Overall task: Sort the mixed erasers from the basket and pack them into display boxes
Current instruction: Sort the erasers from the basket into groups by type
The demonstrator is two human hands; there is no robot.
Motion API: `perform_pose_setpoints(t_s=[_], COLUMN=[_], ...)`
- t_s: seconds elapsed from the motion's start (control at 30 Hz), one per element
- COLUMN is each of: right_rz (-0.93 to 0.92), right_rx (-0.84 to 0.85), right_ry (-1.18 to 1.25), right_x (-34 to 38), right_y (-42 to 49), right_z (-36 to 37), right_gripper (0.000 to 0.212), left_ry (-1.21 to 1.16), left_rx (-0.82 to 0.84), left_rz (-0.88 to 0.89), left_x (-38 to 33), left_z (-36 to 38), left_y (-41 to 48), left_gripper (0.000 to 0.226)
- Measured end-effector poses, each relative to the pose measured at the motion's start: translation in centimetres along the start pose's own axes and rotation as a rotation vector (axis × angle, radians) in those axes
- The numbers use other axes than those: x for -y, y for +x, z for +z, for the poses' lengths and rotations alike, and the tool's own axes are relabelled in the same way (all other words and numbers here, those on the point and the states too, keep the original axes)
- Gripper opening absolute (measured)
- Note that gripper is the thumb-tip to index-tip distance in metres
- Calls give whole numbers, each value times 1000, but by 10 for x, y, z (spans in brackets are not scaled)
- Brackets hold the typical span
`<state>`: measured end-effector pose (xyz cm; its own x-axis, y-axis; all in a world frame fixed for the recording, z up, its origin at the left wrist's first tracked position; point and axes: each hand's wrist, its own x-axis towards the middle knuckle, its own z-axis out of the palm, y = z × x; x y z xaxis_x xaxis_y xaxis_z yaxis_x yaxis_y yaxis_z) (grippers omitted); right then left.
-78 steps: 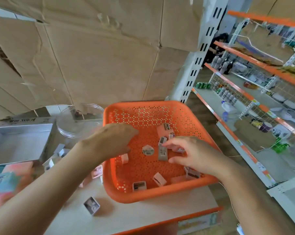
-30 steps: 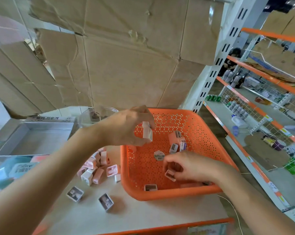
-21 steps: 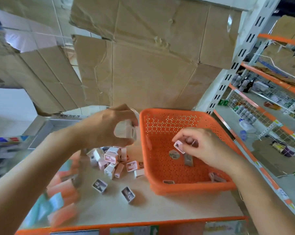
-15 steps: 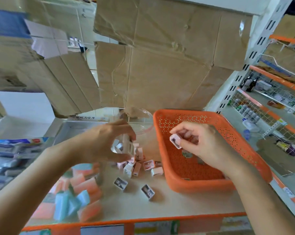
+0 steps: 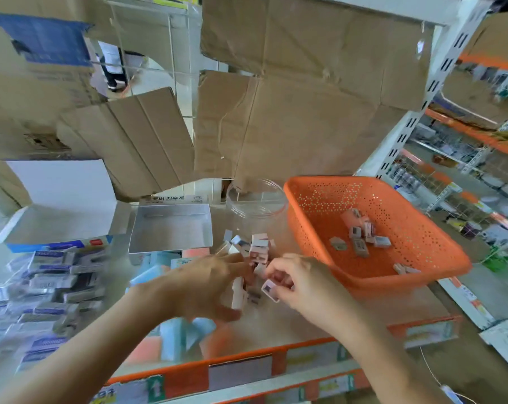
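An orange perforated basket (image 5: 439,252) stands at the right of the shelf with several small erasers (image 5: 360,233) left in it. A pile of small pink and white erasers (image 5: 257,247) lies on the shelf left of the basket. My left hand (image 5: 200,287) hovers at the near end of the pile, fingers curled beside a pink eraser (image 5: 237,293); whether it grips it is blurred. My right hand (image 5: 302,282) pinches a small white eraser (image 5: 270,289) just right of the left hand. An empty silver display box (image 5: 171,225) sits behind the pile.
A clear round plastic jar (image 5: 257,205) stands between the silver box and the basket. An open white box (image 5: 63,205) is at the back left. Wrapped erasers (image 5: 42,290) and blue and orange blocks (image 5: 174,339) cover the left front. Cardboard sheets hang behind.
Both hands left the basket and moved left to the pile on the shelf. The right hand carried a small eraser out of the basket; the view swung left.
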<state>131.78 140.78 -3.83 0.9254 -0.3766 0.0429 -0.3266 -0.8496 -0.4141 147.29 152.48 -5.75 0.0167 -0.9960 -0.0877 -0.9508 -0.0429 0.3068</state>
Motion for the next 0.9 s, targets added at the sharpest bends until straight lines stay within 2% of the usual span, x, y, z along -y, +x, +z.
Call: perform_pose_setpoints(t_s=[0.17, 0.33, 0.47, 0.53, 0.7, 0.9], right_rz=[93, 43, 10, -17, -128, -97], right_rx=[19, -53, -91, -133, -210, -262], right_ry=[-21, -100, -50, -7, 113, 85], right_x=[-3, -8, -8, -6, -10, -65], right_y=[-1, 0, -3, -6, -15, -10], right_z=[20, 23, 17, 7, -36, -86], right_gripper=[15, 12, 18, 21, 21, 23], left_ry=[64, 42, 81, 54, -71, -61], left_rx=[-39, -108, -138, -146, -315, -465], left_rz=[30, 62, 58, 54, 81, 105], left_x=[2, 3, 3, 3, -9, -32], left_z=[7, 9, 9, 4, -25, -56], left_y=[-1, -2, 0, 3, 18, 56], left_gripper=[53, 50, 49, 43, 22, 34])
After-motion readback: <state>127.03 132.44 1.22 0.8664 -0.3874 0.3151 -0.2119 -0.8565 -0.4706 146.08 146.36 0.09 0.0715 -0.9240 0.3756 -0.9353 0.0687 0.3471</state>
